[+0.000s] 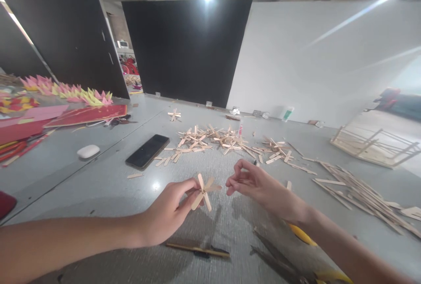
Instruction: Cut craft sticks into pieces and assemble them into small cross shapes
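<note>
My left hand [166,216] is closed on a small star of wooden craft sticks [206,189], pinched by one side between thumb and fingers above the table. To its right, a short gap away, is my right hand [255,182] with its fingers curled together. Whatever its fingertips may hold is too small to make out. Beyond both hands lies a loose heap of short craft sticks [226,137]. Another stick star [174,115] rests farther back. Below the hands are a thin stick with a dark clip-like part [197,250] and pliers with yellow handles [279,260].
A phone [147,151] and a white case [88,151] lie on the left. Long wooden strips [358,189] and a stick frame [375,146] occupy the right. Folded paper pieces [69,92] stand at far left. A black panel [187,51] and white panel [296,60] edge the back.
</note>
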The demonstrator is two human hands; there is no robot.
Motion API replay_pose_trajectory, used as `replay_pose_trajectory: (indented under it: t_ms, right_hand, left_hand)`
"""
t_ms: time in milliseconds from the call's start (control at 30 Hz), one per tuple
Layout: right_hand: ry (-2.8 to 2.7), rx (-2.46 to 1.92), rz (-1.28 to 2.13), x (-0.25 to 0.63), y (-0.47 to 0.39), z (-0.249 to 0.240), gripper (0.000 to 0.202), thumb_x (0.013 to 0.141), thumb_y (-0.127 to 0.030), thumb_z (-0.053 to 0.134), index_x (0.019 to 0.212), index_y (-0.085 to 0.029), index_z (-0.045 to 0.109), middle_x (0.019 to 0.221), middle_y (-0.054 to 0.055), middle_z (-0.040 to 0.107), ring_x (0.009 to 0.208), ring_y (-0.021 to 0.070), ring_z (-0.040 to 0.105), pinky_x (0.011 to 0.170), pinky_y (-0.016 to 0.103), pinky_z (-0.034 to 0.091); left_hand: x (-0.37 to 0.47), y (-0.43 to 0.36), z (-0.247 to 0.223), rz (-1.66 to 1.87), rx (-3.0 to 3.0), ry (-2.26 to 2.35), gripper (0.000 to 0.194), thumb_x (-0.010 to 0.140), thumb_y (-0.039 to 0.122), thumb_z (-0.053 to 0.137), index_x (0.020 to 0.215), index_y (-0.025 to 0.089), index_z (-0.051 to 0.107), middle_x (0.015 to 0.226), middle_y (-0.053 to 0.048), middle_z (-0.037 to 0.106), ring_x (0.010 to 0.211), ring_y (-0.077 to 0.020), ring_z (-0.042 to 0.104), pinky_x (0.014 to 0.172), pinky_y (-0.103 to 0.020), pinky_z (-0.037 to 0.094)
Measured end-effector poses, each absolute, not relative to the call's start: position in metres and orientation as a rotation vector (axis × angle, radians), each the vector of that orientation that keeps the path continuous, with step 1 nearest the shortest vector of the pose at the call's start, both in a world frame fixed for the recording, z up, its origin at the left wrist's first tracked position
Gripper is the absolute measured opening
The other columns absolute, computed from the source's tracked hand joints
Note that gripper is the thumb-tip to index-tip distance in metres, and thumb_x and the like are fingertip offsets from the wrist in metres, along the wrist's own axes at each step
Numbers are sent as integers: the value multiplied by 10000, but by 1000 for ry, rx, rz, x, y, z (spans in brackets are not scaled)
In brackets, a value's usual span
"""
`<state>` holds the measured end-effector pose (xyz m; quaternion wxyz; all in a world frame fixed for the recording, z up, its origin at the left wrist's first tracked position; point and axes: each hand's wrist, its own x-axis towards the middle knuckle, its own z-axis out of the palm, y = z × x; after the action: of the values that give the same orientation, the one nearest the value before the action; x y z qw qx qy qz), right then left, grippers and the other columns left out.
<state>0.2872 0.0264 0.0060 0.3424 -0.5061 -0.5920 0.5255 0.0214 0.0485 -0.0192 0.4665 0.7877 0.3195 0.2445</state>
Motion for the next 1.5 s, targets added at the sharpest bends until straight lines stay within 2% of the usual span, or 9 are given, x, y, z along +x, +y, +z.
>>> replay_pose_trajectory:
  t_ms: [233, 367, 567, 700, 867, 1100, 1233, 1333, 1500]
  right_hand:
    - [-1553, -1451, 1334, 286, 26, 0, 400, 789, -258, 817, 763, -242, 418, 595, -66, 638, 467, 98, 513, 537, 276, 374]
    - [-1619, -1398, 1275, 289, 27, 5, 279, 915, -351, 724, 844, -242, 477, 699, -30, 667, 730, 168, 646, 749, 340, 453]
    - [-1661, -1267, 1349, 295, 25, 7, 365, 953, -581, 642, 974, -261, 469, 1180, 102, 698, 1126, 249, 652, 1015, 460, 432]
    - [-1630, -1243, 1475, 292, 24, 6, 375, 938, -537, 695, 957, -265, 437, 951, 70, 773, 1155, 251, 659, 1029, 450, 426]
    - [-1542, -1323, 1503, 286, 25, 3, 436, 849, -463, 799, 860, -258, 414, 711, -14, 743, 770, 183, 687, 791, 342, 463]
    - [-1515, -1448, 1499, 286, 24, 0, 471, 720, -343, 877, 835, -249, 430, 561, -91, 626, 474, 88, 431, 513, 255, 319]
    - [-1550, -1451, 1418, 291, 27, 1, 417, 843, -436, 798, 945, -264, 432, 699, -11, 746, 787, 213, 682, 753, 352, 459]
    - [-1572, -1400, 1397, 297, 30, -1, 414, 920, -574, 684, 956, -278, 396, 922, 68, 794, 1212, 282, 646, 1002, 433, 427]
    - [-1627, -1298, 1515, 301, 29, 1, 413, 948, -586, 656, 1016, -281, 385, 1156, 122, 772, 1271, 272, 626, 1096, 481, 392]
  left_hand:
    - [23, 49, -17, 570, 1933, 762, 368, 1104, 391, 403, 927, 191, 655, 831, -7, 620, 728, -148, 535, 702, -278, 400]
    - [23, 50, -17, 566, 1933, 771, 372, 1104, 397, 403, 925, 192, 657, 827, -9, 623, 721, -151, 532, 689, -279, 389]
    - [22, 51, -21, 533, 1945, 774, 407, 1104, 421, 381, 936, 191, 671, 832, -16, 618, 714, -157, 527, 682, -287, 384]
    - [22, 52, -23, 516, 1955, 766, 424, 1104, 429, 363, 948, 190, 676, 830, -17, 607, 697, -155, 507, 660, -285, 368]
    - [23, 54, -26, 504, 1968, 762, 410, 1102, 425, 371, 888, 193, 632, 787, 4, 574, 670, -146, 469, 648, -278, 352]
    - [21, 53, -26, 470, 1972, 770, 376, 1100, 386, 374, 861, 192, 588, 745, 28, 496, 647, -138, 402, 631, -275, 326]
    - [20, 53, -26, 444, 1970, 773, 372, 1101, 395, 374, 878, 191, 590, 740, 34, 488, 627, -134, 391, 614, -276, 312]
    - [22, 56, -27, 446, 1975, 776, 375, 1102, 393, 372, 866, 192, 583, 744, 32, 490, 637, -136, 395, 616, -280, 306]
    - [22, 57, -27, 451, 1987, 772, 378, 1102, 377, 372, 852, 193, 588, 756, 27, 508, 648, -138, 413, 626, -281, 313]
